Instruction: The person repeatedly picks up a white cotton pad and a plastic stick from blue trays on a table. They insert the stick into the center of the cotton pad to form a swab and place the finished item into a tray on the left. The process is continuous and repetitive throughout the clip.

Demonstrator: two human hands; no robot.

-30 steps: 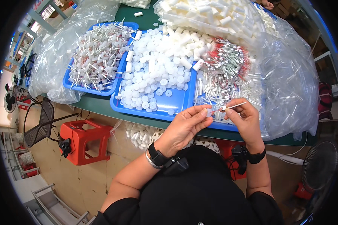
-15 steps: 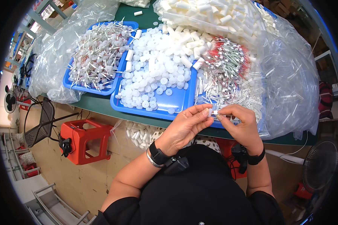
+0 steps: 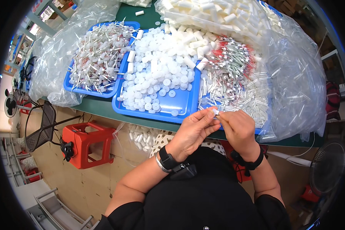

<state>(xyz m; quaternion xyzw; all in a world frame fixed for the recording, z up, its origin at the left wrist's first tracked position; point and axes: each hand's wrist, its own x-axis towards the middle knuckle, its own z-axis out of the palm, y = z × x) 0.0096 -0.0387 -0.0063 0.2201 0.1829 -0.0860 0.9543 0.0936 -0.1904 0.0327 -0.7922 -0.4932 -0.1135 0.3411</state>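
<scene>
My left hand [image 3: 195, 130] pinches a small translucent white disc [image 3: 215, 111] between thumb and fingertips, over the front edge of the table. My right hand [image 3: 239, 126] meets it there, fingers curled and closed on a small part that they mostly hide. Just beyond both hands, a blue tray holds thin white sticks [image 3: 230, 97] and a bundle of red-and-white wired pieces [image 3: 234, 57]. Left of that stands a blue tray [image 3: 176, 101] with many loose translucent discs [image 3: 153, 76] and white cylinders [image 3: 189, 36].
At the far left a blue tray [image 3: 113, 93] is heaped with stemmed white pieces [image 3: 99, 57]. Clear plastic bags [image 3: 295, 88] bulge at the right end of the green table [image 3: 92, 105]. A red stool [image 3: 88, 145] and a fan [image 3: 327, 166] stand on either side below.
My right hand has turned and its fingers have curled in closer over the small part. My left hand has shifted slightly right, still pinching the disc.
</scene>
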